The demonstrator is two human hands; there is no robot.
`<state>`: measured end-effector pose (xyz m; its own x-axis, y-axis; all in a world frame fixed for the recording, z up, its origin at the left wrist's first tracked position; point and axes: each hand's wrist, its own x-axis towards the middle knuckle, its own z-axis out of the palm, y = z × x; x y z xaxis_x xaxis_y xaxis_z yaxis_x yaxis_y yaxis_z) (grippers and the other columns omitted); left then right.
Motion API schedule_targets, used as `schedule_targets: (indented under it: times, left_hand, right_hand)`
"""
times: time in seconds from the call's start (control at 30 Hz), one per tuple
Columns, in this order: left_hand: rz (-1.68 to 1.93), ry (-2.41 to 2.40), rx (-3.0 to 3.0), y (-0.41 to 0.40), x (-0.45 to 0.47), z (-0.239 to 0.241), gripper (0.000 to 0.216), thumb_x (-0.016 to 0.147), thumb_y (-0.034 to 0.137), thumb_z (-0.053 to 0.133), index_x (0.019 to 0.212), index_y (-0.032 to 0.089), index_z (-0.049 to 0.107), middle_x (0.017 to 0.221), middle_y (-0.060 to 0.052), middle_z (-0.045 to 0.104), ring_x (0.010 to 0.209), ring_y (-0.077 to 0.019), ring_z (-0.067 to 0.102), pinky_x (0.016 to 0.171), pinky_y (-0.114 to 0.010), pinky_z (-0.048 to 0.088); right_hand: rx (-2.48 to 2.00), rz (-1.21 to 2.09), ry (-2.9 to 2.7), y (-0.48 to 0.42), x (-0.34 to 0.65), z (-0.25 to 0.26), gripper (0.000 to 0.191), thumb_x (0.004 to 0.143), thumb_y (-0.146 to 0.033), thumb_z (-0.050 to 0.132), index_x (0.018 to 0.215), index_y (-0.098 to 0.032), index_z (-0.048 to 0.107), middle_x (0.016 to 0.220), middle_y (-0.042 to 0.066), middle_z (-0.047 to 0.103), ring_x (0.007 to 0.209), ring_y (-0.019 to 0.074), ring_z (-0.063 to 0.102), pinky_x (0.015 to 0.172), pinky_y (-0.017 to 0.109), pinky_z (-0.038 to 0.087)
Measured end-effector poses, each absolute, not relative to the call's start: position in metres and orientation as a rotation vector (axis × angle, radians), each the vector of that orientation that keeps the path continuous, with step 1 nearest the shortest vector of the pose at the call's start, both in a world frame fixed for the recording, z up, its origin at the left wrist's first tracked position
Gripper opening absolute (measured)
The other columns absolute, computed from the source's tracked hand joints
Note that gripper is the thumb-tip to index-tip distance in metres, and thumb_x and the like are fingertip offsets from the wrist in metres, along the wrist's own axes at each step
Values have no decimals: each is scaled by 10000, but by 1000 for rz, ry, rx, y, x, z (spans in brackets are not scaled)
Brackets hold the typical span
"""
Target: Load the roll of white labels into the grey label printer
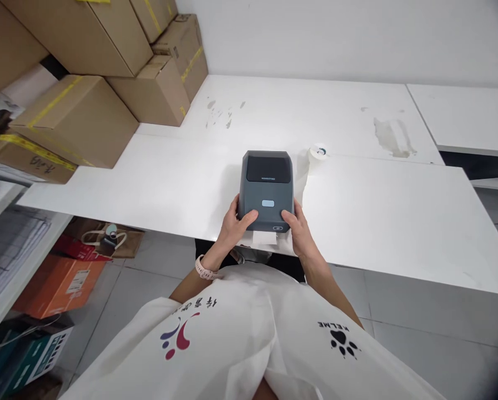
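Small grey printer [266, 189], upright on the white table [390, 222] just inside its near edge, front facing the person. A white paper slip [265, 238] projects from the front slot and overhangs the table edge. Left hand [234, 225] and right hand [299, 230] each clasp a front corner, thumbs on the top face, fingers down the sides; each grip is closed on the printer, with nothing else held. Judged good practice for handling it here: both hands level on opposite sides so the body slides or lifts without tilting, thumbs clear of the pale button [267, 203] on top, palms clear of the slip. Edges and room: the near edge lies directly under the printer's front, so any pull toward the body risks overhang. A paper roll [317, 153] stands near the rear right corner, apart from it. Stacked cardboard boxes [76, 119] close off the far left; bare table lies behind and to the right
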<state>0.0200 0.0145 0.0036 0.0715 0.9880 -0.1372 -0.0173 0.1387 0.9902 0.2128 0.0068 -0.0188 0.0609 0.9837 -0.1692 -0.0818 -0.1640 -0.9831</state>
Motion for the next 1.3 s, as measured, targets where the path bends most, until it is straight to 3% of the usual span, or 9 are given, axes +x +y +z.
schedule_targets:
  times: [0.1, 0.17, 0.27, 0.53, 0.8, 0.93, 1.03, 1.13, 1.3]
  left_hand:
    - [1198, 1462, 1140, -9, 17, 1, 667, 825, 542, 757, 1390, 260, 544, 1482, -112, 586, 1325, -280, 580, 1056, -405, 504]
    - [1257, 1615, 1091, -26, 16, -3, 388, 846, 551, 721, 1072, 239, 677, 1104, -62, 724, 1011, -214, 665, 889, -350, 532]
    - [1004, 1423, 1028, -40, 19, -10, 454, 866, 616, 650, 660, 212, 646, 633, -5, 626, 611, -139, 556, 620, -295, 463]
    - [791, 1168, 1010, -28, 22, -8, 454, 796, 532, 735, 538, 187, 593, 477, 19, 577, 453, -80, 454, 503, -239, 373]
    - [1123, 1300, 1184, -24, -10, -5, 471, 936, 498, 596, 578, 191, 618, 556, 8, 594, 551, -111, 538, 592, -262, 456]
    - [1342, 1433, 1235, -10, -11, -6, 341, 977, 500, 565, 1080, 230, 747, 1178, -74, 757, 1070, -203, 689, 922, -335, 549]
    - [1236, 1356, 1309, -5, -2, -10, 544, 1007, 561, 498, 1468, 282, 572, 1651, -75, 468, 1543, -259, 410, 1250, -428, 366]
    - [1171, 1279, 1357, -4, 6, -11, 627, 1031, 598, 414, 1588, 310, 427, 1746, -32, 295, 1643, -259, 197, 1338, -453, 216]
    - [1320, 1137, 1417, 20, 2, 10, 645, 1049, 625, 285, 1569, 289, 466, 1701, -30, 398, 1608, -263, 306, 1336, -448, 249]
  right_hand:
    - [-1298, 1334, -1003, 6, 213, -18, 850, 869, -616, 659, 1584, -260, 368, 1637, 96, 475, 1504, 294, 467, 1246, 493, 413]
    - [-1318, 1312, -1047, 5, 214, -19, 826, 896, -630, 615, 1591, -266, 357, 1653, 83, 454, 1515, 282, 451, 1256, 480, 399]
    - [-1342, 1265, -1107, 5, 213, -22, 798, 921, -646, 561, 1599, -285, 343, 1649, 70, 462, 1504, 284, 463, 1248, 492, 403]
    - [-1398, 1154, -899, 12, 199, 1, 962, 790, -515, 725, 1623, -264, 313, 1726, 87, 306, 1587, 300, 307, 1281, 498, 325]
    - [-1476, 1140, -970, 34, 192, 21, 1122, 681, -476, 822, 1630, -235, 276, 1669, 126, 367, 1510, 319, 408, 1235, 484, 412]
    - [-1487, 1088, -1035, 36, 192, 18, 1077, 703, -428, 792, 1631, -270, 269, 1647, 113, 403, 1473, 324, 454, 1204, 512, 445]
    - [-1477, 1058, -1115, 25, 198, 11, 1006, 800, -553, 744, 1647, -292, 267, 1701, 84, 341, 1562, 308, 346, 1270, 511, 360]
    - [-1513, 1038, -1151, 8, 206, 6, 842, 914, -699, 565, 1636, -336, 325, 1750, 24, 259, 1634, 280, 196, 1334, 534, 199]
    - [-1473, 857, -1246, 13, 219, 20, 704, 999, -742, 321, 1598, -382, 412, 1742, -38, 284, 1637, 268, 205, 1333, 548, 184]
